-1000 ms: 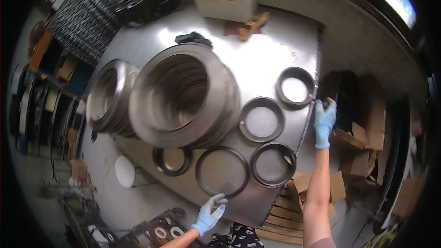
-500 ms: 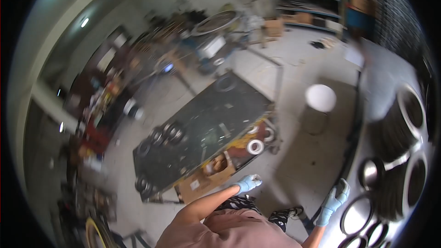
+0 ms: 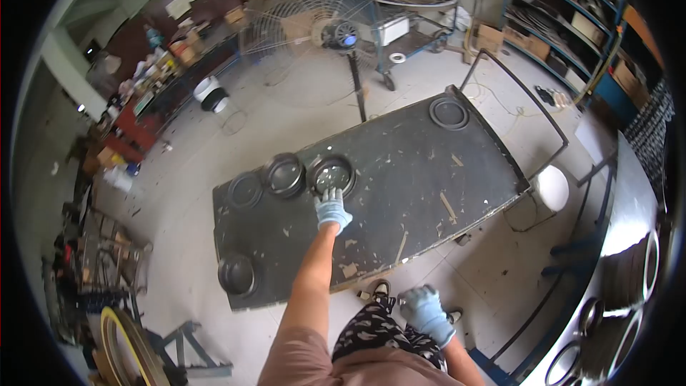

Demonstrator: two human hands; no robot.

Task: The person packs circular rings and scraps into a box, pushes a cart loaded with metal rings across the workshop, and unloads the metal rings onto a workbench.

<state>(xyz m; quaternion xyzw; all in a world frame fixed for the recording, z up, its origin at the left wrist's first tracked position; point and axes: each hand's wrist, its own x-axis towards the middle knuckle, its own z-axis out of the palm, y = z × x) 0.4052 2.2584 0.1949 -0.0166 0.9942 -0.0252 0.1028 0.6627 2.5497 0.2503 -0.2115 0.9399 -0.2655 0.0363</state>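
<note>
My left hand [image 3: 333, 211], in a light blue glove, reaches out over the dark table [image 3: 400, 171]. Its fingers are spread and rest at the near rim of a stack of dark rings [image 3: 334, 174]. Just left of that stand another ring stack [image 3: 284, 174] and a flatter ring [image 3: 245, 191]. My right hand [image 3: 426, 313], gloved alike, hangs in front of my body, short of the table's near edge. Its fingers look curled and slightly blurred, and nothing shows in them.
More rings [image 3: 236, 274] lie at the table's left corner, and a flat ring [image 3: 449, 113] at its far end. A large fan [image 3: 307, 28] stands behind the table. A white-topped stool [image 3: 551, 189] is at its right, near a metal bench [image 3: 629, 207] bearing large rings.
My view has turned toward the dark table. My left hand has stretched forward to the ring stack, its fingers now spread. My right hand has left the metal bench and come before my body.
</note>
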